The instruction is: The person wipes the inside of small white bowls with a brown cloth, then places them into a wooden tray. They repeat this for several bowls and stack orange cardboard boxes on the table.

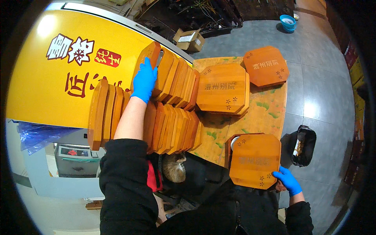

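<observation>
Both my hands wear blue gloves. My left hand reaches to the top of two rows of octagonal wooden lids and grips the edge of an upright lid. A front row of lids stands on edge below it, partly behind my forearm. At lower right, my right hand grips the corner of an orange-brown wooden lid with dark printing and flower marks. This lid lies tilted over a wooden container; a white round rim shows at its far left. The fingers under the lid are hidden.
On the patterned table lie a stack of lids and another octagonal piece. A yellow freezer-like cabinet stands left. A black bin, blue basins and a cardboard box are on the floor; a cat sits below.
</observation>
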The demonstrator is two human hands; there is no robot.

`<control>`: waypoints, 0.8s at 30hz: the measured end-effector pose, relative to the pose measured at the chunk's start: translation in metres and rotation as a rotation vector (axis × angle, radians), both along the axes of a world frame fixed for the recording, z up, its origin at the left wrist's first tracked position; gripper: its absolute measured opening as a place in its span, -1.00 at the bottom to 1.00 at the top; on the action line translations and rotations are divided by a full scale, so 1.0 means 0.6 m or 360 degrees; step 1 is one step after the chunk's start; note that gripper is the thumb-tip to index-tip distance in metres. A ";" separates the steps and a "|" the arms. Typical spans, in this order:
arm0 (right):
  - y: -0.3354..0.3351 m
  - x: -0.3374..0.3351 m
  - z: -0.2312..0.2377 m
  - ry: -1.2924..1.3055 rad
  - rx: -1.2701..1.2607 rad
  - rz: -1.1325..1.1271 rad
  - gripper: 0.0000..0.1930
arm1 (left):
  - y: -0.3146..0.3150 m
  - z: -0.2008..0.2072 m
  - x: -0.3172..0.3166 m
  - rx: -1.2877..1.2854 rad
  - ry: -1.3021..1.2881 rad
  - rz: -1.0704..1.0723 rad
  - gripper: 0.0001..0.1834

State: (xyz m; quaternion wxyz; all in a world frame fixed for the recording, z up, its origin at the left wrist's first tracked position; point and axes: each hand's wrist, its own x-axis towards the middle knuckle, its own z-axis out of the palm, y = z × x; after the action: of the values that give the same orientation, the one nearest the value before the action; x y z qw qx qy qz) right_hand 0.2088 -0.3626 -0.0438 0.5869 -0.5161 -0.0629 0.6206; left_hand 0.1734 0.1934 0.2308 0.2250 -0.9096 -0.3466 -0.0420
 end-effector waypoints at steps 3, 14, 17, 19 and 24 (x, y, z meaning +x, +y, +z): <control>0.009 -0.001 -0.005 -0.0039 0.0019 0.0089 -0.60 | -0.015 -0.018 0.006 0.0211 0.0143 0.0040 -0.37; 0.018 -0.022 -0.021 -0.0141 0.0098 0.0148 -0.55 | -0.030 -0.039 0.032 -0.0025 0.0046 0.0250 -0.32; 0.015 -0.028 -0.042 -0.0273 -0.0210 0.0251 -0.59 | -0.091 -0.096 -0.003 0.0225 -0.0410 -0.0513 -0.42; 0.015 -0.032 -0.054 -0.0835 -0.0766 0.0550 -0.51 | -0.171 -0.157 -0.061 -0.0431 -0.0697 -0.0773 -0.54; 0.041 -0.039 -0.063 -0.1413 -0.0802 0.0584 -0.53 | -0.429 -0.397 -0.257 -0.2132 -0.0713 0.0331 -0.51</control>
State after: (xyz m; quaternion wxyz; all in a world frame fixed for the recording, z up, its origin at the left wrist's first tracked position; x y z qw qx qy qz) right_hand 0.1854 -0.3382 -0.0815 0.2439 -0.8340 -0.2432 0.4311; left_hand 0.0192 -0.0638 -0.0074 -0.4560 -0.7841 -0.4208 0.0157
